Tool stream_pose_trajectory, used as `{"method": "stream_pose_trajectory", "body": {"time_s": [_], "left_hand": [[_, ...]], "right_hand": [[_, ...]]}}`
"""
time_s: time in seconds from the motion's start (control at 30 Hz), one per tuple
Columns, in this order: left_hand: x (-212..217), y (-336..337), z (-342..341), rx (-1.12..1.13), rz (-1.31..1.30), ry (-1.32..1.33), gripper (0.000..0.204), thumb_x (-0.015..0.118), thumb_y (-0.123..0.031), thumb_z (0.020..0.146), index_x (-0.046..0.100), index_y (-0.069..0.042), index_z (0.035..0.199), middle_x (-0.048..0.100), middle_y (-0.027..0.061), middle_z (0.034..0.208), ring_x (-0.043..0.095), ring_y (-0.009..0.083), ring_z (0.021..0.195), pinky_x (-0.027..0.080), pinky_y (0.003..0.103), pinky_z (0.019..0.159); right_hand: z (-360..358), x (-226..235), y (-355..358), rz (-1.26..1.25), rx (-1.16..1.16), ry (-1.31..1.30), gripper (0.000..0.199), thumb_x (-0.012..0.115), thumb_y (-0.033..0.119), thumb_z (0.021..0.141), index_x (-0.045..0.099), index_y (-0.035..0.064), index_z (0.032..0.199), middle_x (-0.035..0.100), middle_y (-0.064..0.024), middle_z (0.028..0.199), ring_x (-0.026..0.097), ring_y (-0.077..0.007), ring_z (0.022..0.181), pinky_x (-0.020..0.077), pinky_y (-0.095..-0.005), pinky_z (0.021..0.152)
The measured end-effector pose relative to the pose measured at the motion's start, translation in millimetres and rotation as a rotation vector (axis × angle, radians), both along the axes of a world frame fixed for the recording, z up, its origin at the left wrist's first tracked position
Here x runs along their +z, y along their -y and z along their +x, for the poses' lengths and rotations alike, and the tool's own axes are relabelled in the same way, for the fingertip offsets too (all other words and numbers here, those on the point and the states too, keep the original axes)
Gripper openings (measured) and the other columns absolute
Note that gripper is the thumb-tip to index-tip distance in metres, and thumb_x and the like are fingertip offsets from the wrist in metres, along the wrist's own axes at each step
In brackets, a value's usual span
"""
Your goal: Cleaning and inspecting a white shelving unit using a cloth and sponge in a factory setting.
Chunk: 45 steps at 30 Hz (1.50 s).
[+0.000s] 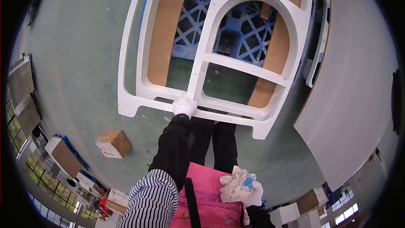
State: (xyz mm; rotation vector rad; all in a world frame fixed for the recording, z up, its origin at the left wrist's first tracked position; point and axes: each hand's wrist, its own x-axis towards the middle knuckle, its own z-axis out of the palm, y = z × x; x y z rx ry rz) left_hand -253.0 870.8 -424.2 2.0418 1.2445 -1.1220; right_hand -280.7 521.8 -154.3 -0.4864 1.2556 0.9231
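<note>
A large white frame [201, 55] with several rounded openings lies in front of me, raised off the floor. My left hand [184, 105], in a white knit glove, grips its near rail where the middle divider meets it. Close to my body on the right, my right hand [254, 195], gloved too, is closed on a crumpled beige cloth [234, 185]. A small blue object [249, 181], perhaps part of a bottle, shows between the cloth and the glove; its kind is unclear. I wear a pink apron [202, 207] with a black strap.
Under the frame are brown boards [163, 38] and a blue lattice pallet [194, 17]. A cardboard box [113, 143] sits on the green floor [84, 59] at left. Large grey-white sheets [350, 80] stand along the right, beside another white part [316, 65].
</note>
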Motion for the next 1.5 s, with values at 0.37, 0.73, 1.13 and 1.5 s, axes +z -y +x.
{"method": "stream_pose_trajectory", "body": {"time_s": [0.37,0.73,1.13,1.5], "left_hand": [[-76,-8,4,-0.096,-0.012,-0.042,0.05,0.065,-0.042,0.083,0.057,-0.002,0.112,0.073,0.0215,0.098,0.071,0.04,0.095,0.056,0.048,0.084],[-75,-16,24,-0.274,0.034,0.113,0.066,0.07,-0.057,0.082,0.061,0.002,0.109,0.071,0.0229,0.101,0.07,0.0392,0.095,0.056,0.047,0.084],[-91,27,59,-0.165,0.187,-0.002,0.052,0.068,-0.044,0.087,0.062,0.005,0.105,0.071,0.027,0.099,0.07,0.0412,0.097,0.056,0.048,0.086],[-99,18,64,-0.228,0.11,-0.052,0.048,0.072,-0.042,0.083,0.068,0.001,0.105,0.073,0.0231,0.103,0.071,0.0373,0.1,0.057,0.046,0.088]], "right_hand": [[-33,-51,-17,-0.111,-0.022,-0.096,0.067,0.064,0.027,0.082,0.047,-0.0048,0.138,0.058,-0.018,0.133,0.06,-0.0314,0.122,0.0464,-0.0428,0.108],[-59,-64,2,-0.107,-0.077,-0.133,0.067,0.061,0.025,0.086,0.043,-0.0068,0.142,0.054,-0.0184,0.141,0.054,-0.0316,0.13,0.041,-0.0439,0.114],[-32,-65,-19,-0.033,-0.097,-0.112,0.07,0.057,0.028,0.086,0.04,-0.0047,0.145,0.053,-0.022,0.14,0.052,-0.0363,0.132,0.039,-0.049,0.115],[-36,-73,-4,0.083,-0.196,-0.093,0.07,0.055,0.026,0.091,0.035,-0.0034,0.15,0.051,-0.0187,0.142,0.05,-0.0348,0.134,0.0384,-0.0466,0.114]]}}
